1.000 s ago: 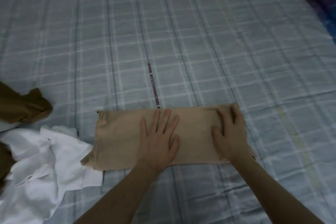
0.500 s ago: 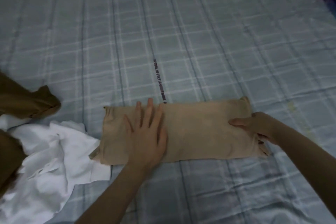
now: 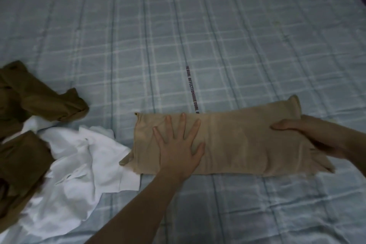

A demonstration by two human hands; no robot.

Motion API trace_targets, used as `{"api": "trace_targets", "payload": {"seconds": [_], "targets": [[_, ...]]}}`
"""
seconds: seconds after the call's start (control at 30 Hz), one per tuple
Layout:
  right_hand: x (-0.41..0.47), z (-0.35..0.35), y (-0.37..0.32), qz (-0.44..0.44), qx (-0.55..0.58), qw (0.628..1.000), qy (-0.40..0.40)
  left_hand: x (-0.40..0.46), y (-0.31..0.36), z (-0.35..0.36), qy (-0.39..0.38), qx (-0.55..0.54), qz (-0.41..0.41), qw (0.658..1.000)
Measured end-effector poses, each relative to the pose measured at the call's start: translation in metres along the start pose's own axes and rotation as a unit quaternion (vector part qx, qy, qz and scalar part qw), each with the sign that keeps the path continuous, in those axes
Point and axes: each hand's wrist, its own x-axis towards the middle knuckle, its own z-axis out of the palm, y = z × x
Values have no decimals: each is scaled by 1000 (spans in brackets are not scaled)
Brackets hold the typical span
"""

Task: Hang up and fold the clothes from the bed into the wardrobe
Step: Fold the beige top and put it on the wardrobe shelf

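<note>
A person's left hand [image 3: 179, 147] lies flat, fingers straight and spread, on the left half of a folded beige garment [image 3: 233, 142] on the bed [image 3: 237, 35]; a second ago it pressed nearer the middle. The right hand [image 3: 309, 136], which a second ago also lay flat on top, now grips the garment's right end, thumb over the cloth and fingers tucked beneath the edge. The beige piece is a long, soft-looking rectangle of smooth knit, its right corners slightly raised and ragged. To its left, touching its near corner, a crumpled white shirt [image 3: 79, 164] lies in loose folds. A dark olive-brown garment [image 3: 39, 103] sits bunched at the left edge, partly over the white one; more of it shows than before. Beyond stretches the pale blue checked bedsheet, faintly creased, with a printed line of dark lettering [image 3: 191, 89] running away from the garment's far edge.
</note>
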Motion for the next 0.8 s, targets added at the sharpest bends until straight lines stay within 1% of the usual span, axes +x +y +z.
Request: {"api": "trace_targets", "payload": {"seconds": [0.07,0.1,0.2,0.23,0.27,0.3,0.33,0.37,0.4,0.43,0.47,0.5,0.53,0.57,0.6,0.63,0.7,0.73,0.77,0.8], "targets": [[-15,20,-22,-42,-13,999,-17,0,-1,2,1,-7,5,1000],[-19,32,-32,-62,-30,998,-13,-1,-1,1,-3,-11,6,1000],[-26,73,-57,-112,-81,990,32,0,-4,1,-28,-57,20,998],[-26,87,-64,-127,-95,987,34,-1,-7,-1,-10,-110,27,994],[-26,103,-71,-138,-104,984,33,-2,-12,-7,18,-192,27,981],[-24,118,-77,-149,-112,982,36,-5,-17,-18,46,-300,18,953],[-22,134,-82,-158,-116,979,45,-11,-23,-33,80,-405,-11,911],[-17,151,-85,-171,-120,976,53,-18,-31,-47,107,-505,-66,854],[-12,167,-86,-183,-123,973,63,-26,-39,-64,95,-610,-143,773],[-6,186,-87,-188,-129,971,68,-32,-47,-78,37,-709,-204,674],[-3,203,-86,-189,-136,970,66,-38,-57,-88,-16,-782,-238,575],[1,221,-83,-186,-136,972,54,-43,-71,-93,-40,-825,-252,505],[5,236,-80,-178,-128,975,36,-48,-82,-99,-46,-840,-267,471],[10,249,-73,-179,-133,975,27,-52,-93,-102,-52,-843,-287,452],[15,257,-65,-195,-155,968,40,-54,-101,-101,-62,-826,-302,472],[23,260,-55,-229,-190,951,86,-54,-106,-100,-73,-785,-306,534],[37,253,-31,-312,-260,888,216,-55,-109,-92,-92,-660,-274,694],[41,249,-19,-342,-292,855,259,-55,-109,-87,-88,-607,-247,750],[47,245,-7,-355,-325,830,282,-54,-108,-83,-74,-574,-226,784],[53,241,4,-356,-349,816,293,-53,-107,-81,-53,-545,-209,810]]}}
